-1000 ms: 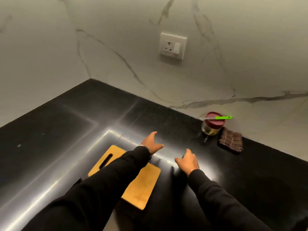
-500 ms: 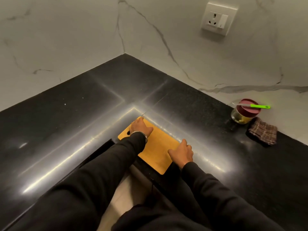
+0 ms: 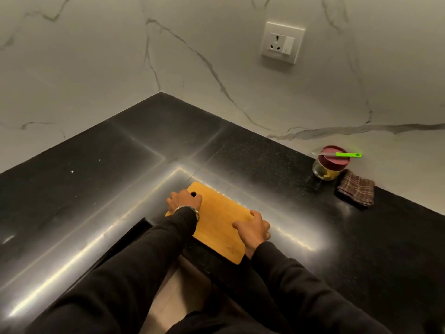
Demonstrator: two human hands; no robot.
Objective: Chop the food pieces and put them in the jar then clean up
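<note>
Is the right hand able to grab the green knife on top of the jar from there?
Probably yes: the right hand has bare counter between it and the knife on the jar, but must release the board.

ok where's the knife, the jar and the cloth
knife [image 3: 348,154], head view, on its green handle
jar [image 3: 323,172], head view, on its glass side below the lid
cloth [image 3: 356,191], head view, on the middle of the checked fabric

White wall socket with switch [image 3: 282,42] set in the grey-veined white marble backsplash [image 3: 216,68]; glossy black speckled stone countertop [image 3: 144,145] forming an L-shaped corner below.
</note>
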